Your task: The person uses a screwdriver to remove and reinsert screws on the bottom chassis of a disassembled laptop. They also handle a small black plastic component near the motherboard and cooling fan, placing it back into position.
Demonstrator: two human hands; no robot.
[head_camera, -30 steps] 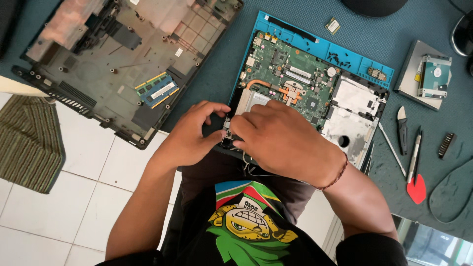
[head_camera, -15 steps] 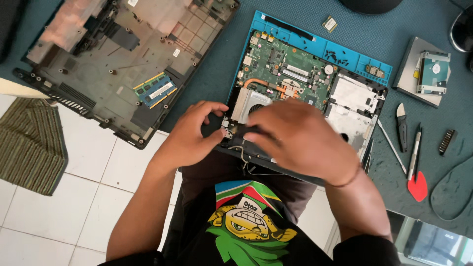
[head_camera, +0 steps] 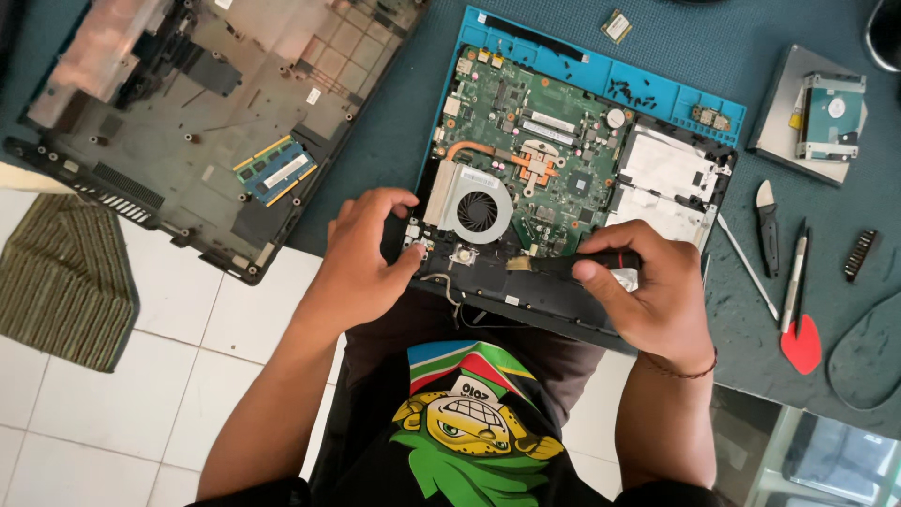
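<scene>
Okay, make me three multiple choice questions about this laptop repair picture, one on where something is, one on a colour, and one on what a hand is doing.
1. Where does the round cooling fan sit on the green motherboard?
A. far right corner
B. near left corner, close to the person
C. off the board, on the mat

2. What colour is the tray under the laptop?
A. red
B. blue
C. yellow

3. What is the right hand doing?
A. resting flat and empty
B. lifting the hard drive
C. closed around a dark tool handle

Answers:
1 B: the fan lies just beyond the left hand.
2 B: its blue rim shows along the far edge.
3 C: the fingers wrap the handle, tip pointing at the board.
</scene>
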